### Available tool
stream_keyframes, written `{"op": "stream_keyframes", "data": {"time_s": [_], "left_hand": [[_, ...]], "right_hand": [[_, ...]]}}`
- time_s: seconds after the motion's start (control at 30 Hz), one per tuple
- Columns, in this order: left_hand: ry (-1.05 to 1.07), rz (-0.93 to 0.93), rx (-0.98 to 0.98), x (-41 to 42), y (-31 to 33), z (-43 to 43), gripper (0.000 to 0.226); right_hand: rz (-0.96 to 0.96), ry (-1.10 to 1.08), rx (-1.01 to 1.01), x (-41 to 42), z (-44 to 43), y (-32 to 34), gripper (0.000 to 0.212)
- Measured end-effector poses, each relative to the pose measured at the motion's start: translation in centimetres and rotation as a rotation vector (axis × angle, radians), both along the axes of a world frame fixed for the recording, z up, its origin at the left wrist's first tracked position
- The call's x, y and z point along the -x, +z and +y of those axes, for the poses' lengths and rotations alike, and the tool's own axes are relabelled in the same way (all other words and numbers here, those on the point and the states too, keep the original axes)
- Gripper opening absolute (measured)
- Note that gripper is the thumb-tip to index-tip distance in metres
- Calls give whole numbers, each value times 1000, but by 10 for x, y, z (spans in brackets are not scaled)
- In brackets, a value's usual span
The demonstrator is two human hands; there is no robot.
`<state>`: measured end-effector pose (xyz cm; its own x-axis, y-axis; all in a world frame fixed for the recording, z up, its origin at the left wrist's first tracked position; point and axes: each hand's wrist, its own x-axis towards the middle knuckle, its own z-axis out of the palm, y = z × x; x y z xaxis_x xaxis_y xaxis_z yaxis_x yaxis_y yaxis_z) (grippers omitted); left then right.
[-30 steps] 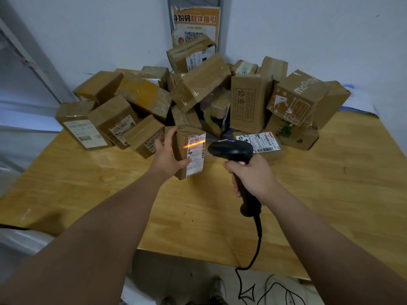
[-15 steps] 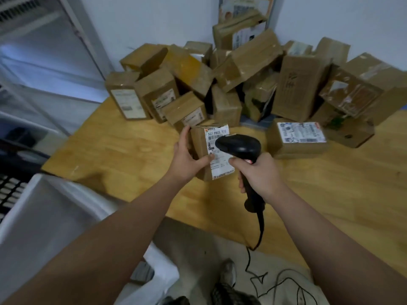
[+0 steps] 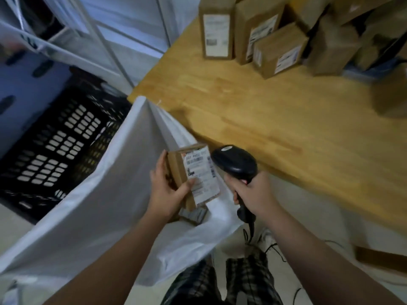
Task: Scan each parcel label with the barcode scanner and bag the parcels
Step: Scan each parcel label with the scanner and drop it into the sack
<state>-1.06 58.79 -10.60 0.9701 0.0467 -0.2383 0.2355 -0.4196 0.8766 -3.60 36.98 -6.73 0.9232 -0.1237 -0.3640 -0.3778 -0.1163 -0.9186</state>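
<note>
The pale wooden tabletop (image 3: 275, 119) fills the upper right. A heap of brown cardboard parcels (image 3: 275, 40) stands at its far edge, several showing white labels. Left of the tabletop and lower down, a large white plastic bag (image 3: 88, 205) gapes open, its rim reaching up to the tabletop's corner. Beyond the bag sits a black plastic crate with slotted walls (image 3: 55, 146).

Over the mouth of the bag, just off the tabletop's near edge, is a small brown cardboard parcel with a white printed label (image 3: 193, 175), label side facing up and to the right. The left hand (image 3: 167, 190) grips it, with the fingers wrapped round its left side and the thumb pressed on the label. Below it inside the bag lies something grey, perhaps another parcel (image 3: 193, 214), too blurred to tell.

Just right of the held parcel is the black handheld barcode scanner (image 3: 236, 161), its head close beside the label. The right hand (image 3: 255, 194) is clenched round its handle, and the cable hangs down toward the floor.
</note>
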Motion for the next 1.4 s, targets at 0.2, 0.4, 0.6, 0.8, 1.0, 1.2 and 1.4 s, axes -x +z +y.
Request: {"op": "stream_keyframes", "data": {"time_s": [0.2, 0.4, 0.6, 0.8, 1.0, 1.2, 1.4], "left_hand": [[-108, 262, -523, -2, -90, 49, 106], [-123, 431, -785, -32, -202, 60, 109], [-3, 372, -720, -67, -288, 43, 105], [29, 310, -651, -96, -301, 29, 94], [-58, 323, -676, -84, -256, 37, 79], [-88, 264, -606, -43, -164, 31, 63], [-151, 26, -480, -16, -47, -9, 61]], "right_hand": [[118, 84, 140, 12, 44, -71, 30], [215, 61, 372, 18, 62, -150, 46], [114, 172, 520, -5, 83, -203, 45], [45, 170, 583, -12, 79, -223, 26], [60, 163, 621, -8, 78, -194, 32], [156, 129, 600, 5, 64, -139, 39], [128, -12, 535, 9, 33, -68, 34]]}}
